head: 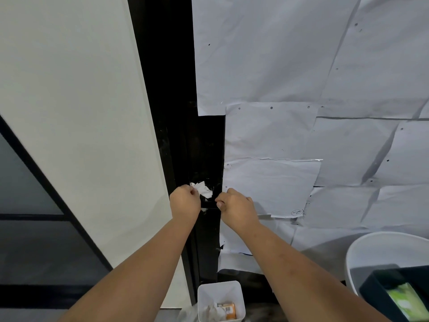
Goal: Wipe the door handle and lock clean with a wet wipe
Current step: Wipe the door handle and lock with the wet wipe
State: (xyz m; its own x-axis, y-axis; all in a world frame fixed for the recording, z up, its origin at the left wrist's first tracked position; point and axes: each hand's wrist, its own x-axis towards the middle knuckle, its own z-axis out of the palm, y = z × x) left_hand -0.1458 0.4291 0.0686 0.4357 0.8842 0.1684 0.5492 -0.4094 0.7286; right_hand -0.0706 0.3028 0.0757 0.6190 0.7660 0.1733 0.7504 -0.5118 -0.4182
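Observation:
A crumpled white wet wipe is pinched in my left hand and pressed against the black door frame, just above the dark handle and lock area. That hardware shows only as a dark bar between my two hands. My right hand is closed on the right end of this bar, at the edge of the paper-covered door. The lock's details are too dark to make out.
White paper sheets cover the door panel on the right. A white wall stands at left. Below sits a small white bin with crumpled wipes, and at lower right a white tub holding a dark box.

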